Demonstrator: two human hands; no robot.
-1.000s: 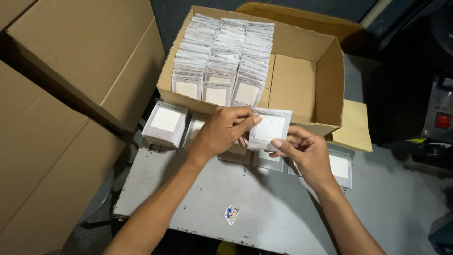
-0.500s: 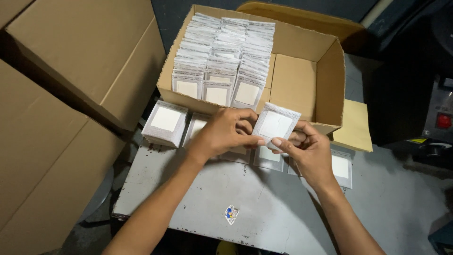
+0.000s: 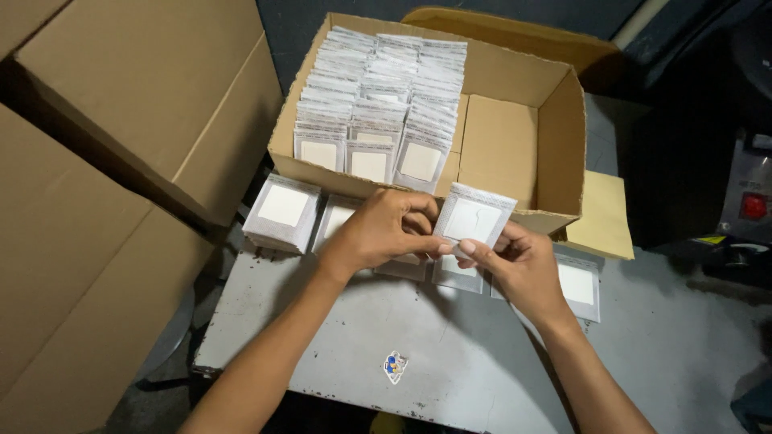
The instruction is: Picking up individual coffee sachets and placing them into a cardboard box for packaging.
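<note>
I pinch one white sachet (image 3: 473, 221) between my left hand (image 3: 384, 229) and right hand (image 3: 519, 261), both grips clamped on it; next likely needs tucking it upright into the open carton (image 3: 515, 80).

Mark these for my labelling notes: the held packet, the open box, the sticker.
packet (image 3: 473, 219), head view, its white middle.
open box (image 3: 563, 137), head view, right inner wall.
sticker (image 3: 393, 366), head view, its centre.
</note>
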